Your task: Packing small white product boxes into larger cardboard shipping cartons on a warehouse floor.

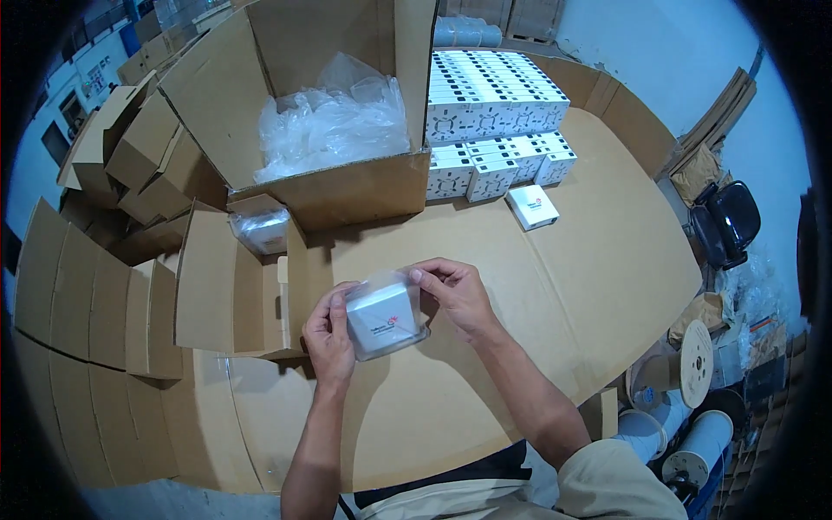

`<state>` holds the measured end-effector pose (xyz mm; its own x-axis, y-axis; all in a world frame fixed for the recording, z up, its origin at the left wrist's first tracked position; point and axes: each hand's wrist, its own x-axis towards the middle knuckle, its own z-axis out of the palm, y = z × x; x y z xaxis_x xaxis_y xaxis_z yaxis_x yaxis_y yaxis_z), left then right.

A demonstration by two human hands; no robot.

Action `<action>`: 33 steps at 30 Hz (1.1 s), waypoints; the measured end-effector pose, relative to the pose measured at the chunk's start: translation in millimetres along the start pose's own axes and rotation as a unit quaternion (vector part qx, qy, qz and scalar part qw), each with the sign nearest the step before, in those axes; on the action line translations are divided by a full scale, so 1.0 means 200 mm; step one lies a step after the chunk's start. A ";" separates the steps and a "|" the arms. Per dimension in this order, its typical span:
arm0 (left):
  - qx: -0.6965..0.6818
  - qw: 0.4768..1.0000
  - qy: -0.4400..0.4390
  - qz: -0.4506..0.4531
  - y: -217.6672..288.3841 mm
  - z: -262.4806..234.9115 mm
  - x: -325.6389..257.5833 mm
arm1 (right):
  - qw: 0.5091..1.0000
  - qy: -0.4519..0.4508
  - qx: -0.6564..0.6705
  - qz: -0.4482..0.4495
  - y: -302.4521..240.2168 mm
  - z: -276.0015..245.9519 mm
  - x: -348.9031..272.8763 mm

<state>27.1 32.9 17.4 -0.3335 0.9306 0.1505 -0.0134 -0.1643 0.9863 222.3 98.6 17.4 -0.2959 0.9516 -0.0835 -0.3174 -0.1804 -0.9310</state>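
A small white box (381,319) sits inside a clear plastic bag (414,336) between my hands, above the cardboard-covered table. Closed around the left side of the bagged box is my left hand (331,340), thumb on top. My right hand (455,297) pinches the bag's upper right edge between thumb and fingers. To the left stands an open small carton (227,290) with bagged white boxes (263,232) at its far end. Behind it, a large open carton (334,192) holds a heap of clear plastic bags (334,126).
Stacked white boxes (498,117) stand at the back right, and one single white box (532,207) lies in front of them. Empty cartons (143,156) are piled at far left. A black chair (728,221) and cable spools (693,364) stand beyond the table's right edge.
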 end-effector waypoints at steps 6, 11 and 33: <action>-0.034 0.996 -0.032 0.077 0.00 -0.01 0.00 | 0.992 -0.059 0.024 -0.107 -0.03 0.00 -0.01; -0.060 0.992 -0.037 0.101 -0.05 -0.02 0.02 | 0.984 -0.081 0.046 -0.151 -0.02 0.00 0.00; -0.052 0.992 -0.114 -0.012 -0.07 -0.05 0.04 | 0.976 -0.111 -0.159 -0.100 -0.03 0.00 -0.01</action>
<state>14.8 39.9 4.3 -0.1110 0.9823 0.1510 -0.1205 -0.1641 0.9790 224.9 98.4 22.6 -0.4562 0.8758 0.1576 -0.1030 0.1239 -0.9869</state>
